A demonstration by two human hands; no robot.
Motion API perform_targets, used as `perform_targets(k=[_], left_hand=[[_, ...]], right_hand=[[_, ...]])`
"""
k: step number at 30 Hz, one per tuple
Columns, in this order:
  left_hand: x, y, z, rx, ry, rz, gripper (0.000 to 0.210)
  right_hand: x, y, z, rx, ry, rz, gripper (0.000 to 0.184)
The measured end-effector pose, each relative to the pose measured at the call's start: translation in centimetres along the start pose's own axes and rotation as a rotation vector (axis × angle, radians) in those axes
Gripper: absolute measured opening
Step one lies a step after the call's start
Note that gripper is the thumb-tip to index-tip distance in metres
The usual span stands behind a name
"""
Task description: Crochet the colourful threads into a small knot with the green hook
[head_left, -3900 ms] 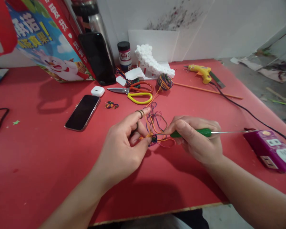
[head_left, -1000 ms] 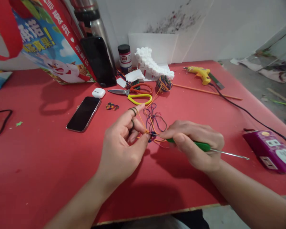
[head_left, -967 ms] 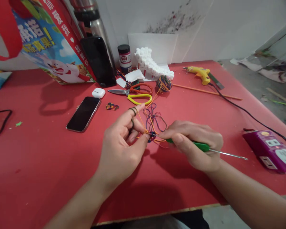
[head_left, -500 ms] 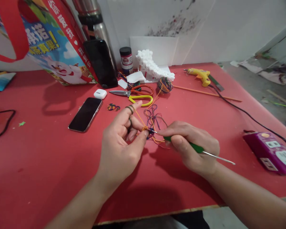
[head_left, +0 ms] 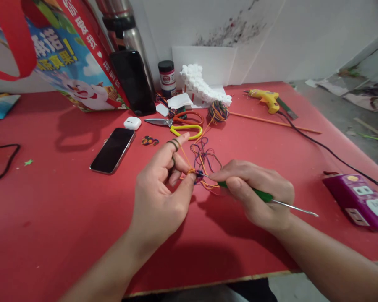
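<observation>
Between thumb and fingertip, my left hand (head_left: 164, 184) pinches a small crocheted piece (head_left: 199, 174) of orange and dark blue yarn. An orange strand runs from the piece up over my raised left index finger, which has yarn looped round it. My right hand (head_left: 255, 193) grips a crochet hook (head_left: 263, 195) by its green handle. The hook's front end reaches to the piece; whether its tip sits inside a stitch I cannot make out. Loose coloured yarn (head_left: 204, 153) lies in loops just beyond, and a multicoloured yarn ball (head_left: 218, 112) rests farther back.
Scissors (head_left: 179, 124) lie beyond my left hand, near a small crocheted bit (head_left: 150, 141). A phone (head_left: 112, 150) and white earbud case (head_left: 132, 123) are to the left. On the right are a glue gun (head_left: 264, 100), an orange stick (head_left: 274, 121) and a purple power adapter (head_left: 357, 201).
My right hand and the crochet hook have shifted slightly to the right. My left hand stays nearly in place, still pinching the crocheted piece.
</observation>
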State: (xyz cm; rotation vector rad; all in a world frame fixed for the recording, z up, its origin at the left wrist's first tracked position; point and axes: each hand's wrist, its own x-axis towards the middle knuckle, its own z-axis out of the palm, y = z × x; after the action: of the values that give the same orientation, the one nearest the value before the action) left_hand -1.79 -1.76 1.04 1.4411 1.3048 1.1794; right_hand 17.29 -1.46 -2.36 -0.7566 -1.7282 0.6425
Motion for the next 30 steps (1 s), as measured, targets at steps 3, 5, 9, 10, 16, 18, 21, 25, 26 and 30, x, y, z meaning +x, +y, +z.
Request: perform_targets(k=[3,5,9,10,16,18,21,25,26,30], left_hand=[[-0.14,-0.17,0.09,0.047,-0.013,0.061,0.050],[-0.11,-0.12,0.08,0.049,-0.014,0.060,0.052],[0.29,0.05,-0.01,-0.139,-0.056,-0.096,0.052],[0.42,0.04,-0.03,-0.217,-0.082,-0.147,0.053],[0.72,-0.37,0.08,-0.410,-0.090,-0.227,0.057],[0.72,-0.51,0.15,-0.381,-0.076,-0.175,0.054],[0.73,-0.76,0.18,-0.366,-0.069,-0.108,0.048],[0.63,-0.94,0.10,-0.369,-0.036,-0.083,0.045],[0.57,-0.91,0.08,-0.366,-0.031,-0.084,0.044],[0.32,-0.67,0.01,-0.375,0.000,-0.105,0.042]], right_hand=[[-0.05,-0.12,-0.01,-0.004,-0.004,-0.010,0.022],[-0.07,-0.16,-0.06,-0.014,-0.026,-0.034,0.022],[-0.06,0.04,-0.22,-0.026,-0.095,-0.080,0.020],[-0.06,0.14,-0.24,-0.024,-0.099,-0.090,0.020],[-0.20,0.41,0.12,-0.023,-0.081,-0.135,0.021],[-0.22,0.29,0.35,-0.014,-0.056,-0.146,0.025],[-0.25,0.10,0.62,-0.014,-0.045,-0.135,0.029],[-0.48,-0.02,0.76,-0.001,-0.031,-0.062,0.029],[-0.57,-0.03,0.76,-0.012,-0.018,-0.035,0.028],[-0.76,0.06,0.67,-0.074,0.018,0.033,0.025]])
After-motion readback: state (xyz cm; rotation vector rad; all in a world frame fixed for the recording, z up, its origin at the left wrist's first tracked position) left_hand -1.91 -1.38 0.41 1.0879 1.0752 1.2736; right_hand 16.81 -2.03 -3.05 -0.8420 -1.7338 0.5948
